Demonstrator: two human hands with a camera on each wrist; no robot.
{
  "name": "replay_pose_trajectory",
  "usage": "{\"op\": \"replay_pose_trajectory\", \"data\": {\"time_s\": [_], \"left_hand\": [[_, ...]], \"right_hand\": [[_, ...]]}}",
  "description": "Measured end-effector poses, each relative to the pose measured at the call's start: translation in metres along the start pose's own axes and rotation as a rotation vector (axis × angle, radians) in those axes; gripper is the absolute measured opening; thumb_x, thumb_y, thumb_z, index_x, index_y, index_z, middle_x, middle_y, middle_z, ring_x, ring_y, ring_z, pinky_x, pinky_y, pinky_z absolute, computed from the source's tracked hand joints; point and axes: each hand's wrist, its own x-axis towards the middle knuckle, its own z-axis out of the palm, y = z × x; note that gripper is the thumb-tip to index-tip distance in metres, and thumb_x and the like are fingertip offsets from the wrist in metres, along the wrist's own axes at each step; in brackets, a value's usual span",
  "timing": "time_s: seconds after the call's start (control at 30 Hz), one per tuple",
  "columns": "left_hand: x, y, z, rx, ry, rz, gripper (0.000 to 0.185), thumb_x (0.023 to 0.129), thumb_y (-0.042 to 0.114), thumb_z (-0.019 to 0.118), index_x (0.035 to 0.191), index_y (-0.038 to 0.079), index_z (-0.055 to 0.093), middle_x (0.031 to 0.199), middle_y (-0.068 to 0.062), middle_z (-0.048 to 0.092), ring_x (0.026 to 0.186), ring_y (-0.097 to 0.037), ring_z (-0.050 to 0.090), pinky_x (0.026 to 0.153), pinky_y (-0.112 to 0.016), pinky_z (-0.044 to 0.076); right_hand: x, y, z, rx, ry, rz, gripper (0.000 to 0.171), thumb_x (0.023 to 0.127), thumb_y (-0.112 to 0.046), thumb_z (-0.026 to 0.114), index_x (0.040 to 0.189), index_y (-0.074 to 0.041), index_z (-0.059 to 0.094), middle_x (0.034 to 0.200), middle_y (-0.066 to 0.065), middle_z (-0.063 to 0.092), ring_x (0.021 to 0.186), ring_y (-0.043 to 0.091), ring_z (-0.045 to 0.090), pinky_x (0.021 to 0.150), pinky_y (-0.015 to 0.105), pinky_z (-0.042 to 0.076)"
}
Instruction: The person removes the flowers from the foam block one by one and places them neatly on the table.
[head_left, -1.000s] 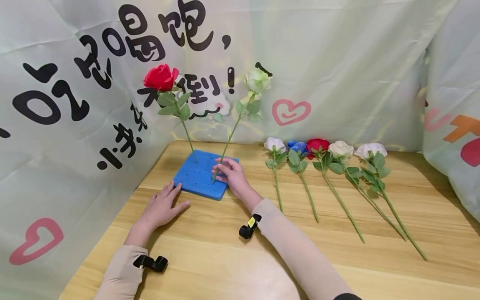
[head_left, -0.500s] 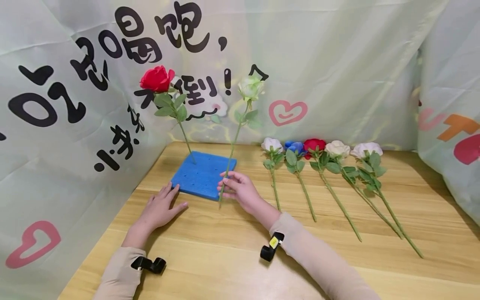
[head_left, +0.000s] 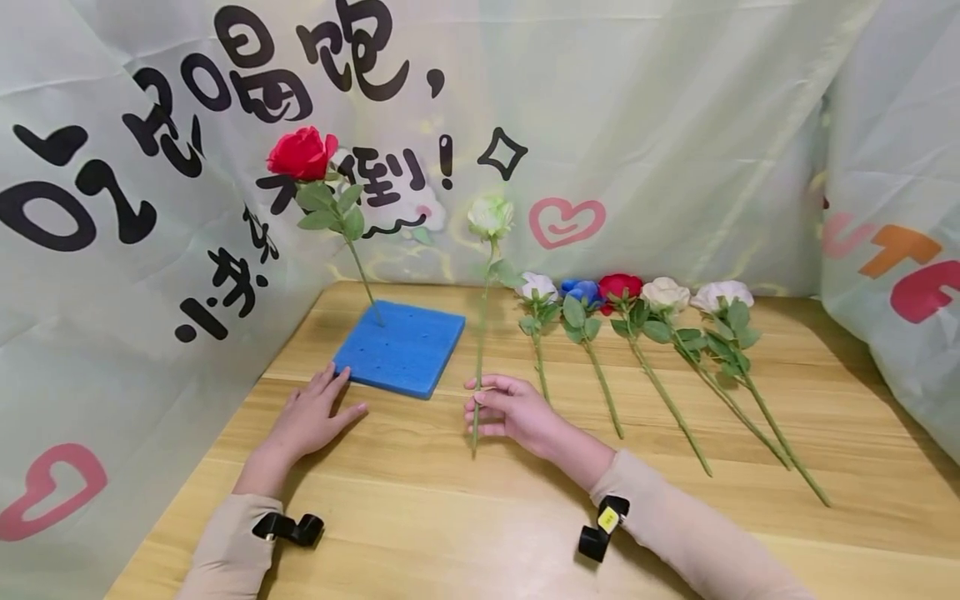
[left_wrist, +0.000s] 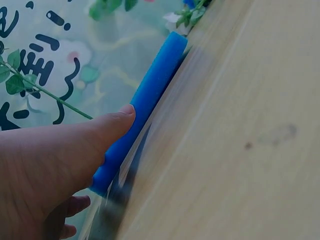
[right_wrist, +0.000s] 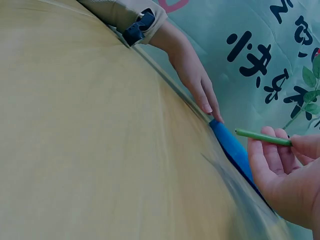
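My right hand (head_left: 517, 408) pinches the lower stem of an artificial pale green-white rose (head_left: 491, 218), held upright just right of the blue foam pad (head_left: 405, 354). In the right wrist view the cut end of the green stem (right_wrist: 260, 137) sticks out past thumb and fingers. An upright red rose (head_left: 302, 156) has its stem stuck in the far left part of the pad, whose top shows several small holes. My left hand (head_left: 303, 421) lies with extended fingers, fingertips at the pad's near left corner; its thumb (left_wrist: 122, 119) shows against the pad's edge in the left wrist view.
Right of the pad, several roses lie in a row on the wooden table (head_left: 420, 508): a white rose (head_left: 537, 287), a blue rose (head_left: 582, 292), a red rose (head_left: 620, 288), a cream rose (head_left: 665, 295) and a pinkish-white rose (head_left: 722, 296). A printed curtain (head_left: 660, 142) hangs behind.
The right hand has carried the pale green-white rose off from over the pad, rightward and nearer to me. The left hand stays at the pad's corner; the view has shifted slightly.
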Motion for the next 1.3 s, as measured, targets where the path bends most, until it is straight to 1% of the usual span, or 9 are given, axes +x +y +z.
{"op": "replay_pose_trajectory", "data": {"time_s": [0.17, 0.33, 0.47, 0.6, 0.8, 1.0, 1.13, 1.3], "left_hand": [[-0.001, 0.0, -0.002, 0.001, -0.004, 0.0, 0.086, 0.094, 0.063, 0.047, 0.156, 0.009, 0.022, 0.162, -0.024, 0.012, 0.149, -0.046, 0.012, 0.113, -0.072, 0.009], [-0.001, 0.001, -0.002, -0.004, -0.01, -0.001, 0.086, 0.094, 0.062, 0.047, 0.156, 0.009, 0.022, 0.162, -0.024, 0.012, 0.149, -0.046, 0.012, 0.113, -0.072, 0.009], [0.0, 0.001, -0.002, -0.004, -0.011, 0.0, 0.086, 0.094, 0.062, 0.047, 0.156, 0.009, 0.021, 0.162, -0.024, 0.011, 0.149, -0.046, 0.012, 0.113, -0.072, 0.009], [-0.001, 0.002, -0.003, -0.007, -0.012, 0.002, 0.086, 0.094, 0.062, 0.047, 0.156, 0.009, 0.021, 0.162, -0.024, 0.011, 0.149, -0.046, 0.012, 0.113, -0.072, 0.009], [-0.002, 0.003, -0.003, -0.004, -0.01, -0.001, 0.086, 0.095, 0.062, 0.047, 0.156, 0.009, 0.021, 0.162, -0.024, 0.011, 0.149, -0.045, 0.012, 0.113, -0.072, 0.01], [-0.002, 0.002, -0.003, -0.001, -0.01, -0.003, 0.085, 0.095, 0.061, 0.047, 0.156, 0.008, 0.021, 0.162, -0.024, 0.011, 0.149, -0.045, 0.012, 0.113, -0.071, 0.009], [-0.001, 0.002, -0.003, 0.001, -0.011, -0.002, 0.086, 0.095, 0.063, 0.046, 0.156, 0.008, 0.021, 0.162, -0.024, 0.011, 0.149, -0.045, 0.012, 0.113, -0.071, 0.009], [-0.002, 0.002, -0.003, -0.004, -0.01, 0.001, 0.086, 0.094, 0.062, 0.047, 0.156, 0.008, 0.022, 0.162, -0.024, 0.011, 0.149, -0.045, 0.012, 0.113, -0.071, 0.01]], "right_hand": [[-0.012, 0.002, -0.011, 0.012, -0.021, 0.04, 0.043, 0.101, -0.009, 0.049, 0.139, 0.007, 0.04, 0.095, 0.003, 0.069, 0.087, 0.017, 0.07, 0.084, 0.038, 0.059], [-0.022, 0.002, -0.022, 0.038, -0.031, 0.078, 0.043, 0.1, -0.009, 0.051, 0.139, 0.006, 0.041, 0.096, 0.003, 0.07, 0.087, 0.016, 0.069, 0.086, 0.038, 0.058], [-0.03, 0.0, -0.031, 0.058, -0.049, 0.117, 0.041, 0.1, -0.009, 0.051, 0.138, 0.004, 0.042, 0.097, 0.003, 0.07, 0.088, 0.016, 0.07, 0.087, 0.038, 0.058], [-0.036, -0.003, -0.04, 0.084, -0.059, 0.156, 0.036, 0.1, -0.009, 0.05, 0.134, 0.001, 0.047, 0.098, 0.003, 0.07, 0.089, 0.016, 0.07, 0.088, 0.038, 0.058], [-0.042, -0.006, -0.046, 0.114, -0.071, 0.199, 0.027, 0.1, -0.008, 0.049, 0.126, -0.004, 0.055, 0.095, 0.003, 0.07, 0.088, 0.016, 0.07, 0.087, 0.037, 0.058], [-0.042, -0.004, -0.05, 0.166, -0.098, 0.224, 0.029, 0.101, -0.007, 0.048, 0.129, -0.002, 0.053, 0.095, 0.003, 0.069, 0.088, 0.015, 0.069, 0.086, 0.034, 0.058], [-0.042, -0.004, -0.051, 0.205, -0.088, 0.238, 0.029, 0.101, -0.006, 0.046, 0.13, 0.0, 0.049, 0.095, 0.004, 0.069, 0.088, 0.015, 0.068, 0.085, 0.033, 0.059], [-0.043, -0.006, -0.052, 0.227, -0.042, 0.248, 0.027, 0.101, -0.005, 0.046, 0.127, -0.001, 0.051, 0.094, 0.004, 0.068, 0.087, 0.015, 0.068, 0.087, 0.033, 0.058]]}}
